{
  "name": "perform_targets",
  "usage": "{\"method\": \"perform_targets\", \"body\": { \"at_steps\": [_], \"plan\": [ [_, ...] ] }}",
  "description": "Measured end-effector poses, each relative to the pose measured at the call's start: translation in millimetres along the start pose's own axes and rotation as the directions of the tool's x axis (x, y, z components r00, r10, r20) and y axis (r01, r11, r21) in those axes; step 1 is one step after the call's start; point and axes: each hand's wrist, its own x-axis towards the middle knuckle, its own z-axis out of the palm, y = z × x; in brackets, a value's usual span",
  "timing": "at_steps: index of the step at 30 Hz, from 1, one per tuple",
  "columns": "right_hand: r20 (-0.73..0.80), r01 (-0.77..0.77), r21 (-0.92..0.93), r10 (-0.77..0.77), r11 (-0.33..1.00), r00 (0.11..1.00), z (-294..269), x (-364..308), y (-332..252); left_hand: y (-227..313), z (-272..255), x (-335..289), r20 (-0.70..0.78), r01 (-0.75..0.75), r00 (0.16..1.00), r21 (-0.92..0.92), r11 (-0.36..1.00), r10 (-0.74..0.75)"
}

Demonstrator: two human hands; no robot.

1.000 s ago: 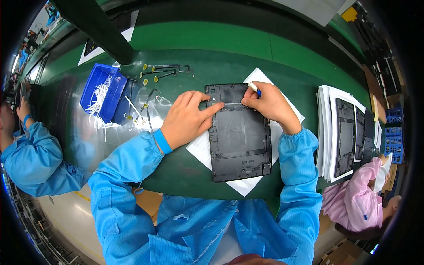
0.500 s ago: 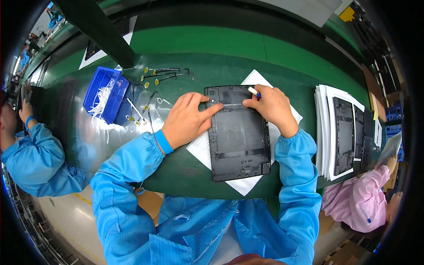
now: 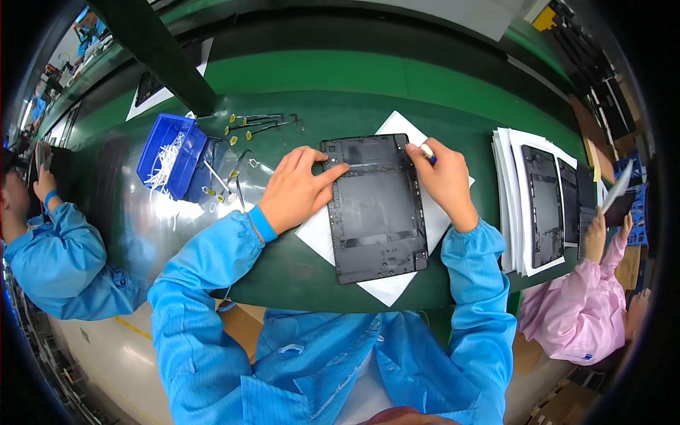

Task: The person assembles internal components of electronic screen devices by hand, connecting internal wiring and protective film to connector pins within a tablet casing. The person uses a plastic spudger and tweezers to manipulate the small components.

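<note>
A black tablet back shell (image 3: 375, 212) lies with its inner side up on white paper (image 3: 394, 125) in front of me. My left hand (image 3: 294, 188) grips its upper left corner, fingers at the edge and thumb pressed on the inside. Closed around a small white-and-blue pen-like tool (image 3: 427, 151), my right hand (image 3: 448, 180) is at the shell's upper right edge, with the thumb tip on or just above it. Most of the tool is hidden in the fingers. A blue band (image 3: 263, 224) circles my left wrist.
Left of the shell stands a blue bin (image 3: 185, 166) of white strips, beside loose black cables with yellow ends (image 3: 244, 131). Paper sheets and more black shells (image 3: 542, 205) are stacked at right. Co-workers in blue (image 3: 57, 255) and pink (image 3: 574, 312) sit on either side.
My right hand has shifted from the shell's upper inside to its right edge, the tool still in it. At right, the pink-sleeved co-worker has raised hands holding a flat sheet-like thing.
</note>
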Motion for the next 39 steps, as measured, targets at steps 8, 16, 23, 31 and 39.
{"method": "perform_targets", "body": {
  "at_steps": [8,16,23,31,39],
  "plan": [
    [0.022,0.039,0.075,-0.041,0.996,0.999,7,-24,11,-9,2,32,-0.06,0.055,0.996,-0.119,0.991,-0.063],
    [-0.067,0.206,0.1,-0.2,0.973,0.977,20,-36,22,-26,13,88,0.425,0.207,0.893,-0.101,0.973,-0.146],
    [-0.119,0.151,0.304,-0.119,0.941,0.986,-24,-51,35,-43,-14,102,0.334,0.386,0.914,-0.536,0.751,-0.23],
    [-0.354,-0.03,0.327,0.152,0.944,0.923,-21,-56,69,-96,-62,154,0.18,0.323,0.946,-0.559,0.764,-0.268],
    [-0.423,-0.094,0.573,0.392,0.814,0.817,-33,-45,88,35,14,258,0.731,-0.07,0.615,-0.323,0.944,0.296]
  ]
}}
